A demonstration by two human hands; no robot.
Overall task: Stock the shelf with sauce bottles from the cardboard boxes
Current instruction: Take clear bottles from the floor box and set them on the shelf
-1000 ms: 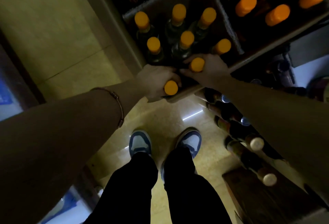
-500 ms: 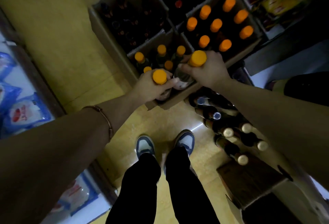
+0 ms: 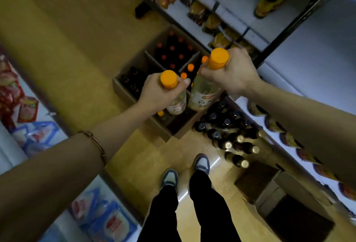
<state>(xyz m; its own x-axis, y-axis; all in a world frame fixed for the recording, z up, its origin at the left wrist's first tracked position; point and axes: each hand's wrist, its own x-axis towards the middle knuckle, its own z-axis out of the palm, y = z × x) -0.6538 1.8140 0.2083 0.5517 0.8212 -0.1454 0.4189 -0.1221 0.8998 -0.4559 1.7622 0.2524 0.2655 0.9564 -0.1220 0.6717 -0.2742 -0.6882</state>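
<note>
2 bottles (image 3: 204, 91) lifted higher, hands (image 3: 231, 72) above boxes (image 3: 125, 91), floor bottles (image 3: 229, 141) nearby

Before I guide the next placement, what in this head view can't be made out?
- Bottle labels: print too small and blurred.
- Left hand grip: fingers hidden behind the bottle neck.
- Orange-capped bottles left in the cardboard box: count blocked by both hands.
- Right-side shelf: cut off by frame edge.

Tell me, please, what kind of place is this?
Most likely a grocery shop aisle during restocking. White shelves on the right carry packaged goods, open cardboard boxes of bottles stand on the floor, and each hand, left hand and right hand, holds an orange-capped bottle.
</note>
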